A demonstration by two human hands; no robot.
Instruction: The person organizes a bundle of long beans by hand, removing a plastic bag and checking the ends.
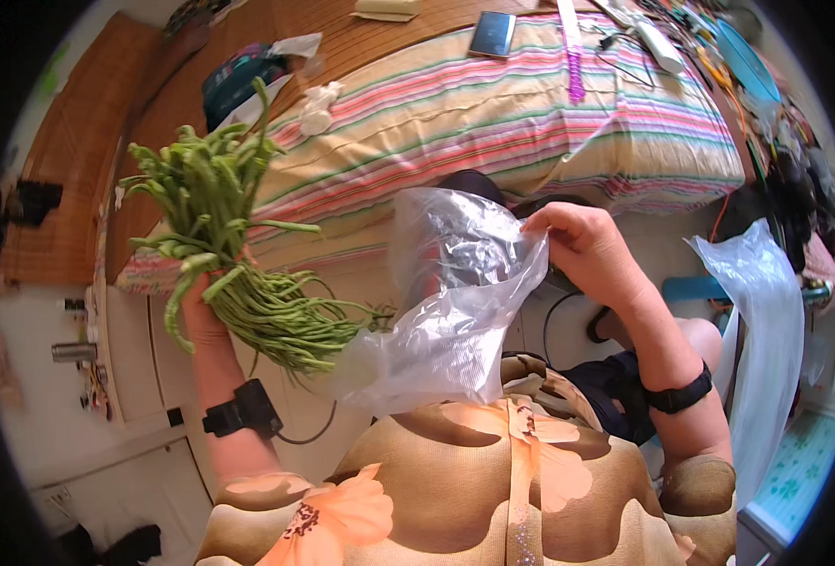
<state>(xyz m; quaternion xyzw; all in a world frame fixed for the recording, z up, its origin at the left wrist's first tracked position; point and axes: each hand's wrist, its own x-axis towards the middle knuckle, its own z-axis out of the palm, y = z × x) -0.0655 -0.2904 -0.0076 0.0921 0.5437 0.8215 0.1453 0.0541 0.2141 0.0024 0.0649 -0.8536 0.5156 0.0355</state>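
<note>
My left hand (204, 301) grips a thick bunch of green long beans (283, 311) around its middle, where a reddish tie shows. The bean ends fan out above the hand, and the thin tails droop to the right. Most of my left fingers are hidden behind the beans. My right hand (571, 237) pinches the upper edge of a clear plastic bag (452, 325), which hangs crumpled in front of my body. The bean tails reach close to the bag's left side; whether they touch it cannot be told.
A bed with a striped cloth (417, 141) lies ahead, holding a smartphone (493, 34), a purple strap (574, 64) and a white crumpled item (318, 106). At right hangs a large plastic sheet (767, 339) near a blue basin (748, 60). White cabinets (131, 347) stand at left.
</note>
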